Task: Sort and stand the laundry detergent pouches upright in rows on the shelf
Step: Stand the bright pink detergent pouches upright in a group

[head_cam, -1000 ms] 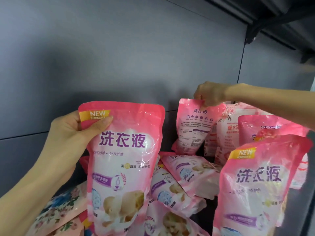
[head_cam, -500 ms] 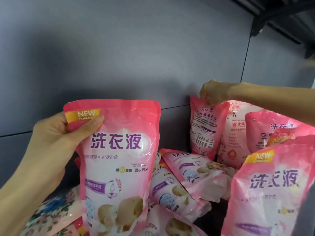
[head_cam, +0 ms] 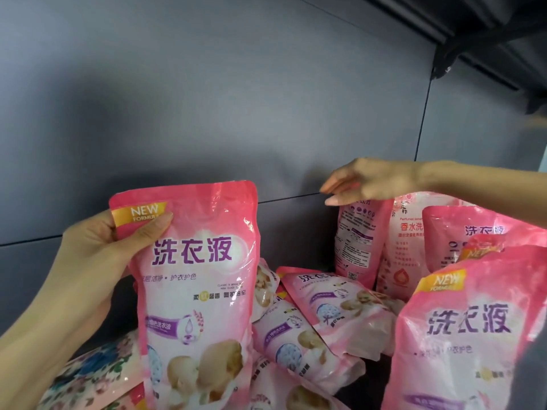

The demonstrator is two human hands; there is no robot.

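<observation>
Grey wall panels [head_cam: 207, 113] bhd pink pouches [head_cam: 328, 318]

So, left side: the left hand [head_cam: 97, 255] holds a pink plastic detergent pouch [head_cam: 195, 291] upright in front of the grey back panel [head_cam: 207, 113], with a floral-print pouch [head_cam: 88, 374] lying below it at the bottom left. In the middle, a heap of pink pouches [head_cam: 334, 309] lies flat, overlapping. At back right, a pink back-label pouch [head_cam: 358, 244] stands against the panel, left of a pale upright pouch [head_cam: 405, 255]. The right hand [head_cam: 367, 182] is right over its top. A big front pouch [head_cam: 467, 335] stands nearest, far right.
</observation>
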